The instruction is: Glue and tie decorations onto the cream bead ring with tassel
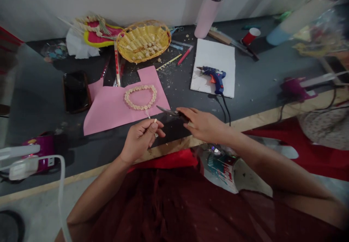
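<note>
My left hand pinches a small pale piece between thumb and finger, near the table's front edge. Just beyond it, a ring of cream beads or buds lies on pink paper, with a short white thread end at its near side. In my right hand is a pair of scissors, its blades pointing left toward the ring without touching it. Whether the blades are parted is hard to tell.
A blue glue gun rests on a white board at the right. Behind the paper stand a yellow basket and a pink bottle. A phone and a purple socket block are on the left.
</note>
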Tool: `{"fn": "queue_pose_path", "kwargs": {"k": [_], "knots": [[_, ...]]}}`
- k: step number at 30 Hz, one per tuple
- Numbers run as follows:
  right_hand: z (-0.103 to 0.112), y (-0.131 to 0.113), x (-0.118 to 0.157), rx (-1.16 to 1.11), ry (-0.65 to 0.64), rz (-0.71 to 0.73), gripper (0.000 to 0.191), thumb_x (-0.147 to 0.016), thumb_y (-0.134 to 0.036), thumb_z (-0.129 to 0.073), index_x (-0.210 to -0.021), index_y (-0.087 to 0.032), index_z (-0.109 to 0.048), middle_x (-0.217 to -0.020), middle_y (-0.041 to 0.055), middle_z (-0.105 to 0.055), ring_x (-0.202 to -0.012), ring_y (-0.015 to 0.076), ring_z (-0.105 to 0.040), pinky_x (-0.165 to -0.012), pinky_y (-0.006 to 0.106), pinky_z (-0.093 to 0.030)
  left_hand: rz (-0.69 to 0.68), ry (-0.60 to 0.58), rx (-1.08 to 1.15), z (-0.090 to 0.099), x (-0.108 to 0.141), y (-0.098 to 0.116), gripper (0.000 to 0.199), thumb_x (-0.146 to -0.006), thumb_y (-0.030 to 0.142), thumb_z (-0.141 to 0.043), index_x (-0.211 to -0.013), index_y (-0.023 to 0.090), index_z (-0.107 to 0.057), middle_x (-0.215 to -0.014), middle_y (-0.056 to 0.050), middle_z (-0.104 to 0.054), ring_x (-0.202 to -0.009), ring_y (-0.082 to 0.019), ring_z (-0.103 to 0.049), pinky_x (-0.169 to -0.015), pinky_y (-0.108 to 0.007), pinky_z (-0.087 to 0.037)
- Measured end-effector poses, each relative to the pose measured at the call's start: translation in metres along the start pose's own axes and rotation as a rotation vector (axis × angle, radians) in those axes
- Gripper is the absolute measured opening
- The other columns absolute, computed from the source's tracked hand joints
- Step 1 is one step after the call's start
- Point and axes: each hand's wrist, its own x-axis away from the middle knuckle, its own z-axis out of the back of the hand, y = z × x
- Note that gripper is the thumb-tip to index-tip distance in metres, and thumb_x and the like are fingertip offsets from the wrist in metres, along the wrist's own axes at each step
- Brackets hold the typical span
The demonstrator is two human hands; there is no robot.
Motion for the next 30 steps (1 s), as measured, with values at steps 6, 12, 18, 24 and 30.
{"fn": "queue_pose_path", "kwargs": {"k": [6, 12, 18, 24, 30], "knots": [[0.006, 0.023, -0.007, 0.185, 0.172, -0.145, 0.061, -0.093, -0.04, -0.051, -0.148, -0.018, -0.035, -0.125, 0.0161, -0.062, -0.11, 0.0338, -0.062, -0.091, 0.046, -0.05, 0.046, 0.001, 0.105, 0.008, 0.003, 0.002, 0.027, -0.095, 0.041, -0.057, -0.098, 0.016, -0.067, -0.074, -0.003, -0.071, -0.043, -0.002, -0.04, -0.043, -0.016, -0.03], [0.003, 0.033, -0.018, 0.303, 0.275, -0.223, 0.062, -0.095, -0.047, -0.049, -0.147, -0.014, -0.039, -0.119, 0.0189, -0.062, -0.112, 0.0353, -0.057, -0.089, 0.046, -0.048, 0.089, -0.03, 0.14, 0.012, 0.004, 0.011, 0.029, -0.093, 0.042, -0.06, -0.102, 0.016, -0.068, -0.076, -0.003, -0.07, -0.046, -0.002, -0.04, -0.045, -0.015, -0.03], [-0.009, 0.036, -0.026, 0.325, 0.319, -0.209, 0.063, -0.094, -0.046, -0.05, -0.145, -0.011, -0.041, -0.126, 0.0214, -0.058, -0.115, 0.0355, -0.053, -0.092, 0.048, -0.047, 0.136, -0.081, 0.081, 0.018, 0.006, 0.014, 0.037, -0.091, 0.042, -0.061, -0.116, 0.016, -0.064, -0.084, -0.006, -0.069, -0.05, -0.004, -0.04, -0.044, -0.016, -0.031], [0.01, 0.042, -0.028, 0.262, 0.252, -0.045, 0.053, -0.091, -0.045, -0.055, -0.133, -0.012, -0.055, -0.132, 0.0178, -0.058, -0.12, 0.0321, -0.052, -0.099, 0.046, -0.044, 0.168, -0.17, 0.012, 0.031, 0.004, 0.014, 0.039, -0.089, 0.045, -0.061, -0.115, 0.016, -0.065, -0.085, -0.006, -0.068, -0.049, -0.004, -0.038, -0.043, -0.017, -0.028], [0.085, 0.062, -0.086, 0.298, 0.401, -0.103, 0.035, -0.094, -0.024, -0.044, -0.12, -0.019, -0.066, -0.115, 0.0086, -0.07, -0.108, 0.027, -0.061, -0.098, 0.043, -0.043, 0.236, -0.176, 0.15, 0.035, -0.002, 0.015, 0.039, -0.084, 0.046, -0.07, -0.11, 0.017, -0.068, -0.082, -0.005, -0.067, -0.048, -0.003, -0.036, -0.041, -0.015, -0.025]]}}
